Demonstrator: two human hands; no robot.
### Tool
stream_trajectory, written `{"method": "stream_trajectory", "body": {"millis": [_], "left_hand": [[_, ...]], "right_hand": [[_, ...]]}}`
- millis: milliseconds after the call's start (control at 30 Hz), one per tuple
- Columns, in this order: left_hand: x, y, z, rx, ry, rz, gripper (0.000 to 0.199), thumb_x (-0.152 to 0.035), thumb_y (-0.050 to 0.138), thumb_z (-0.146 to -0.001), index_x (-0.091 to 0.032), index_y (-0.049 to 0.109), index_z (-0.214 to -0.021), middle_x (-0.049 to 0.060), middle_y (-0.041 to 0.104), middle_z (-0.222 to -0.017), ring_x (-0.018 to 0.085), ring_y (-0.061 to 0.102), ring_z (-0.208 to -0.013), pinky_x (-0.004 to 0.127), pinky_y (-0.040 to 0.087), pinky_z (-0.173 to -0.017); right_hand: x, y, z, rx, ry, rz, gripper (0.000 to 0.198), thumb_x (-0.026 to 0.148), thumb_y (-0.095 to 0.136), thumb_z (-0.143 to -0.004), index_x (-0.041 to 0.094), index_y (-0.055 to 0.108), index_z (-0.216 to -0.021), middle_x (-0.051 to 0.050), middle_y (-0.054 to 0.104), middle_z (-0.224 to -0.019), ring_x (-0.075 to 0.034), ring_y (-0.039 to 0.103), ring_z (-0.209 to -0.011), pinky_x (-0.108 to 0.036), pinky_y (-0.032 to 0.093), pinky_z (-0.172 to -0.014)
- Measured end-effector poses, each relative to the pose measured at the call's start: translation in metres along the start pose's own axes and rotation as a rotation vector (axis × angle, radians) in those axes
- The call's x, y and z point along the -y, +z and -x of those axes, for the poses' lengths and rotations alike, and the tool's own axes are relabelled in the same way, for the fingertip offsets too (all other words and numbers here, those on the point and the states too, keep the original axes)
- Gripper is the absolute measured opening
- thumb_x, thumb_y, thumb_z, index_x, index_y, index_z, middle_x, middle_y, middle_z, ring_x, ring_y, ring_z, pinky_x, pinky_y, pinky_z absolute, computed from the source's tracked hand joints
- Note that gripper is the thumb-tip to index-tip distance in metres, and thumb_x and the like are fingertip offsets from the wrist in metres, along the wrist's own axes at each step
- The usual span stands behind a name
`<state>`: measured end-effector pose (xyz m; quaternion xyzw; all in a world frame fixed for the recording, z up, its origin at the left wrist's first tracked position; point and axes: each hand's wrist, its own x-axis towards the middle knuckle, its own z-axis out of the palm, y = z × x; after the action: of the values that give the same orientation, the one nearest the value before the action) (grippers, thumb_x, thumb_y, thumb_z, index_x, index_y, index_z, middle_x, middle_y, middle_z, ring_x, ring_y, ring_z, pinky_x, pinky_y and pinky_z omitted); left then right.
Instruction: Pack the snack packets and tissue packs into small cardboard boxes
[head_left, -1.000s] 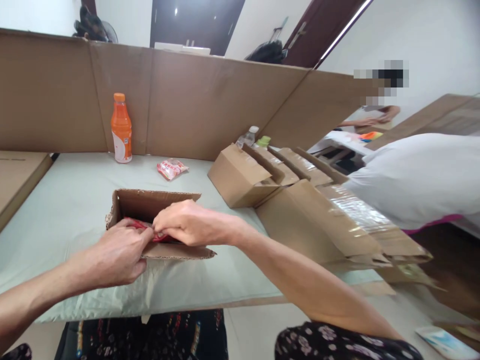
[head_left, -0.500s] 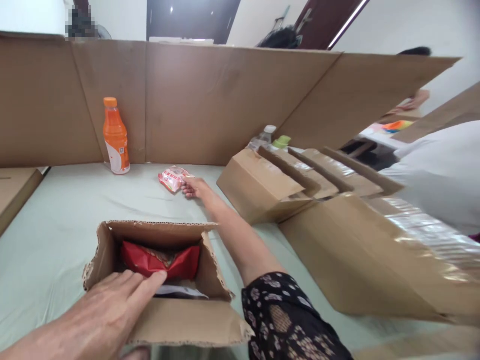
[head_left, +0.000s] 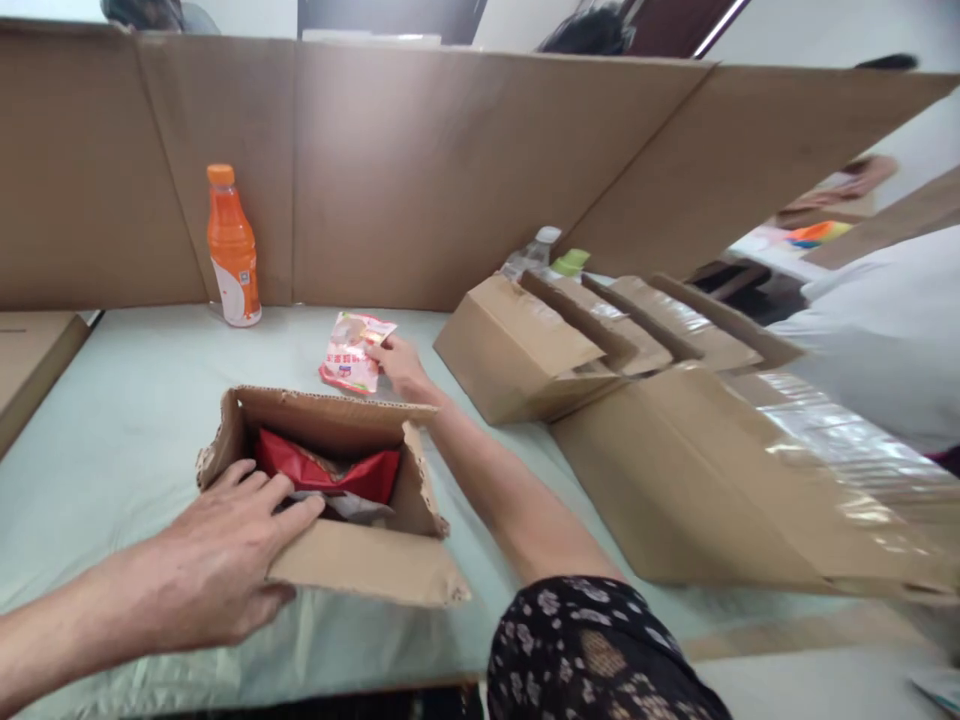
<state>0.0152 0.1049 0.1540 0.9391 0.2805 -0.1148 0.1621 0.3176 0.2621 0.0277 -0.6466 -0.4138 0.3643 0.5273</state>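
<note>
Pink packet (head_left: 351, 360) now tilts up, pinched by right hand (head_left: 403, 368): gripped, but still outside, just beyond open box (head_left: 367, 562). Left hand (head_left: 225, 550) clasps box's near edge; red packet (head_left: 369, 480) inside.

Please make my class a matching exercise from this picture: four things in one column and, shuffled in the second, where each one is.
Things
1. Orange bottle
2. Pink packet
3. Red packet
4. Left hand

Places
A. Inside the open box
B. At the box's near left corner
C. Upright near the cardboard wall
D. At the right hand's fingers

Pairs: 1-C, 2-D, 3-A, 4-B
</note>
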Motion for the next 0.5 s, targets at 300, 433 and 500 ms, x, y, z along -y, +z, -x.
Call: {"method": "stream_trajectory", "body": {"millis": [300, 433, 500], "left_hand": [[-0.004, 0.023, 0.004, -0.124, 0.008, -0.005, 0.078, -0.007, 0.062, -0.081, -0.008, 0.04, -0.156, 0.022, 0.065, -0.134, 0.037, 0.062, -0.124, 0.054, 0.048, -0.109], [-0.006, -0.002, 0.013, -0.053, 0.06, 0.172, 0.074, -0.036, 0.07, -0.089, -0.015, 0.044, -0.155, 0.018, 0.054, -0.152, 0.036, 0.053, -0.139, 0.049, 0.045, -0.116], [-0.006, -0.019, 0.013, -0.086, 0.049, 0.283, 0.073, -0.052, 0.064, -0.094, -0.019, 0.043, -0.157, 0.014, 0.051, -0.157, 0.033, 0.053, -0.141, 0.044, 0.046, -0.115]], "right_hand": [[0.106, -0.077, 0.131, -0.211, -1.022, -0.135, 0.024, 0.04, 0.077, -0.087, 0.028, 0.068, -0.105, -0.005, 0.073, -0.109, -0.028, 0.07, -0.114, -0.048, 0.056, -0.103], [0.119, -0.07, 0.177, -0.25, -1.107, 0.011, 0.016, 0.035, 0.073, -0.093, 0.029, 0.07, -0.107, -0.004, 0.073, -0.101, -0.028, 0.071, -0.111, -0.047, 0.059, -0.099], [0.112, -0.064, 0.183, -0.223, -1.105, 0.069, 0.011, 0.032, 0.071, -0.094, 0.028, 0.07, -0.104, -0.003, 0.074, -0.095, -0.024, 0.072, -0.098, -0.042, 0.061, -0.091]]}}
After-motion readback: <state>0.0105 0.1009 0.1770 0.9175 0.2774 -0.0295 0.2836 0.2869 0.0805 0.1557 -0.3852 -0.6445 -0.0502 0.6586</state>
